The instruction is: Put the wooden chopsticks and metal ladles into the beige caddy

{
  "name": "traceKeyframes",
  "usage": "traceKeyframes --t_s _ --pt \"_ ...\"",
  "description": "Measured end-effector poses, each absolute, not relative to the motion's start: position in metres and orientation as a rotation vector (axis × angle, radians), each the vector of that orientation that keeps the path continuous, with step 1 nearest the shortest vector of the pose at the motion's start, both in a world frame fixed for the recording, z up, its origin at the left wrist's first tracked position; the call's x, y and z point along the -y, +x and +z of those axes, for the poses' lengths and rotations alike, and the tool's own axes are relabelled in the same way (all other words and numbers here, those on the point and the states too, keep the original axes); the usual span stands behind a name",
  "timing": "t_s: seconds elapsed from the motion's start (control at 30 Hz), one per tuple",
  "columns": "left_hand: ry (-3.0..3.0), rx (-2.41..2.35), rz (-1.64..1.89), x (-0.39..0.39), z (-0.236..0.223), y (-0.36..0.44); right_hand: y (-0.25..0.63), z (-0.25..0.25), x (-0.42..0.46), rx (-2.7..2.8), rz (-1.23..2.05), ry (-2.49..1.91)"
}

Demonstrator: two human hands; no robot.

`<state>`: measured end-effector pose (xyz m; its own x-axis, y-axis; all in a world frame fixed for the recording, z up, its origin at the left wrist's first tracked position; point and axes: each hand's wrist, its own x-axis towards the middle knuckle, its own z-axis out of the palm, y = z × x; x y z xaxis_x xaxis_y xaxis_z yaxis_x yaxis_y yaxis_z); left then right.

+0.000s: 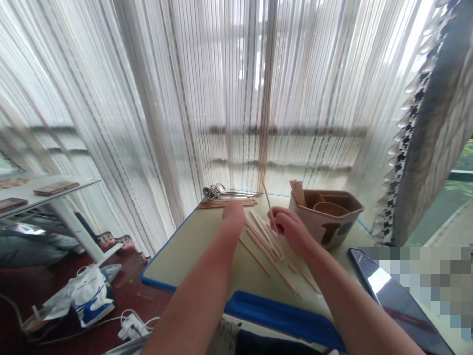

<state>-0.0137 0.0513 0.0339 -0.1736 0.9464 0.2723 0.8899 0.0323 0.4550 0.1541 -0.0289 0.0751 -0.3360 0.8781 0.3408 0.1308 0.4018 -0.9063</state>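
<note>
A light wooden chopstick (266, 194) stands tilted in my right hand (287, 225), its fingers closed around it. Below and beside that hand, a loose pile of pale chopsticks (261, 239) lies spread on the table (177, 251). My left hand (234, 215) reaches to the row of brown chopsticks (211, 203) at the far side; its fingers are hidden behind the back of the hand. Beyond this row rest several metal spoons (214, 191), some with slotted bowls. A brown utensil caddy (314, 224) stands right of my right hand, with a bundle of chopsticks (297, 192) in its left compartment.
A dark phone-like device (395, 301) lies at the table's right. A blue tray-like ledge (281, 318) runs along the near edge. Curtains (236, 98) hang behind. To the left are a white table (62, 192), plastic bags (92, 296) and a power strip (131, 325) on the floor.
</note>
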Motion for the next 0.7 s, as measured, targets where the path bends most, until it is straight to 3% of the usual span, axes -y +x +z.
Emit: traceKeyframes --t_s 0.17,0.33,0.7 --pt "2.349 -1.730 1.211 -0.039 0.023 0.036 0.174 0.081 0.028 1.362 0.417 -0.858" --pt "2.224 -1.181 1.385 -0.034 0.010 0.059 0.209 0.085 0.016 1.000 -0.133 -1.154" --pt "2.384 -1.069 1.259 -0.023 0.015 0.065 0.226 0.092 -0.002 1.144 -0.378 -1.487"
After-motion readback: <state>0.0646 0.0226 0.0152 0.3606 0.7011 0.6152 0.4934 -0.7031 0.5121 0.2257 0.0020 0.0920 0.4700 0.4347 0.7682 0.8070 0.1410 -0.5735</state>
